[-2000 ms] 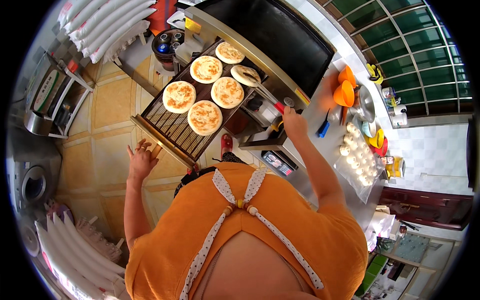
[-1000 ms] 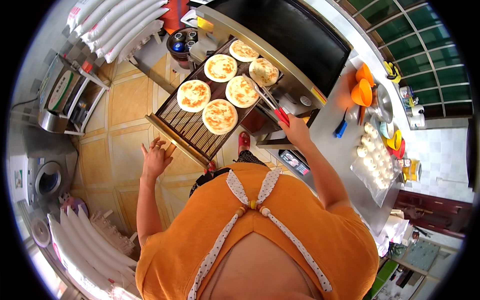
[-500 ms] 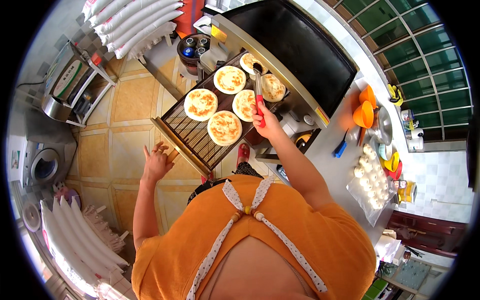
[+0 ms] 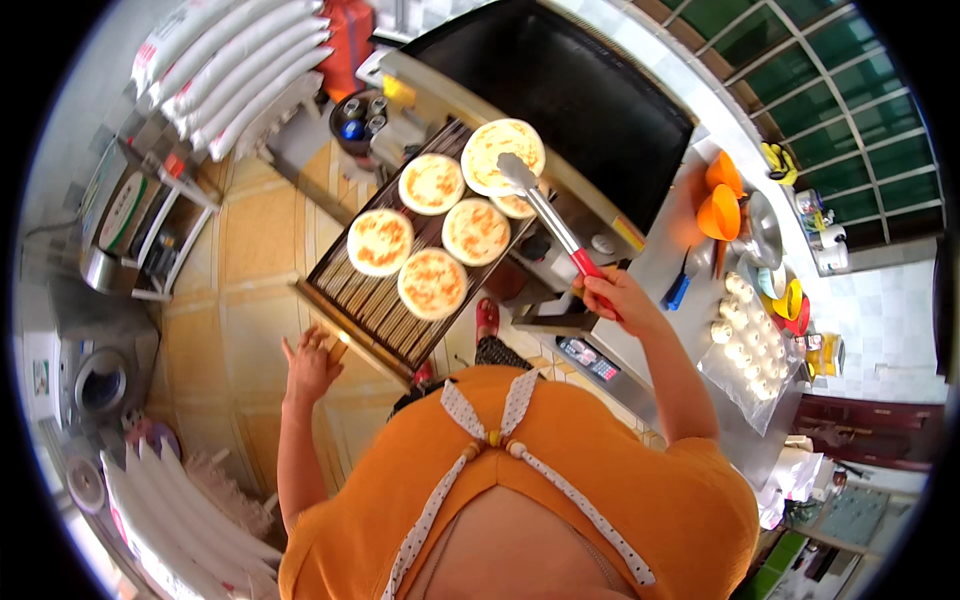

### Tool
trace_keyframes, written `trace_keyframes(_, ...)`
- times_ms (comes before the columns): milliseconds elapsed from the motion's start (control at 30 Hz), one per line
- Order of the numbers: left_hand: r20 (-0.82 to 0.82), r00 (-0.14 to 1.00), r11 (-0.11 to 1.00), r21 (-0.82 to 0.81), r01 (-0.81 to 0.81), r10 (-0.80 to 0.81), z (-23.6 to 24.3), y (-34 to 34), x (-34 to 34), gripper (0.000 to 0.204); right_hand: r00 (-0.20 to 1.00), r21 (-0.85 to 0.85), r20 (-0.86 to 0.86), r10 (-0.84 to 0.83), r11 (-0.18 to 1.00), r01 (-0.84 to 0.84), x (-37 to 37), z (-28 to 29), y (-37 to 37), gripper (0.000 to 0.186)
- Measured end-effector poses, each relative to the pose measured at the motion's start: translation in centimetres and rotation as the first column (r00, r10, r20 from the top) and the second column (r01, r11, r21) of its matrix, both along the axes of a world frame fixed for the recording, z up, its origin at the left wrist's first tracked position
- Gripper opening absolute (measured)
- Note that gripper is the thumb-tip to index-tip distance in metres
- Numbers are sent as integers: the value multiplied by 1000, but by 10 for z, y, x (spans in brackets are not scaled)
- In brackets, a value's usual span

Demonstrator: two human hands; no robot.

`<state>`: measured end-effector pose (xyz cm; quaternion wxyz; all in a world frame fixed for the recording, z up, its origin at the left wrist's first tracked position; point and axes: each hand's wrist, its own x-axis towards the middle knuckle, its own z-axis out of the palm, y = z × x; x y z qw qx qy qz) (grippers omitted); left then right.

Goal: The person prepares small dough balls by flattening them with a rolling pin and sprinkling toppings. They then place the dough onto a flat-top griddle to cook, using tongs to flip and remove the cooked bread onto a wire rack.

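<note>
My right hand (image 4: pixel 622 300) is closed round the red handle of metal tongs (image 4: pixel 555 222). The tongs' tip is on a round browned flatbread (image 4: pixel 490 150), which looks raised above the rack; whether both jaws grip it is hard to see. Part of another flatbread (image 4: pixel 515 206) shows beneath it. Several more, such as the nearest flatbread (image 4: pixel 432 284), lie on the pulled-out wire rack (image 4: pixel 365 300). My left hand (image 4: pixel 312 368), its fingers apart, is at the wooden handle (image 4: pixel 338 349) on the rack's front bar.
A black griddle (image 4: pixel 560 95) stands behind the rack. The steel counter (image 4: pixel 650 345) on the right bears orange bowls (image 4: pixel 718 212), a blue-handled brush (image 4: pixel 677 288) and a plastic sheet of dough balls (image 4: pixel 745 345). White sacks (image 4: pixel 235 70) are stacked at the far left.
My right hand has moved right and nearer with the tongs, and the far flatbread has come up at their tip. My left hand has come closer to the wooden handle.
</note>
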<state>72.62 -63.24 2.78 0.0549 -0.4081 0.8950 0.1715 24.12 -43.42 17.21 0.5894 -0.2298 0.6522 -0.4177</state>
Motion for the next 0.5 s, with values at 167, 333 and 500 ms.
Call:
trace_keyframes(167, 49, 999, 1000, 17, -20, 19, 2, -1, -7, 22, -340, 238, -920, 193, 967, -94, -87, 12, -33, 17)
trace_keyframes(333, 76, 997, 999, 39, -26, 23, 9, -3, -17, 22, -476, 325, -821, 315, 944, 63, -142, -6, -61, 8)
trace_keyframes(500, 110, 993, 998, 39, -49, 44, 12, -1, -14, 20, -259, 351, -900, 350, 935, 46, -143, -3, -31, 13)
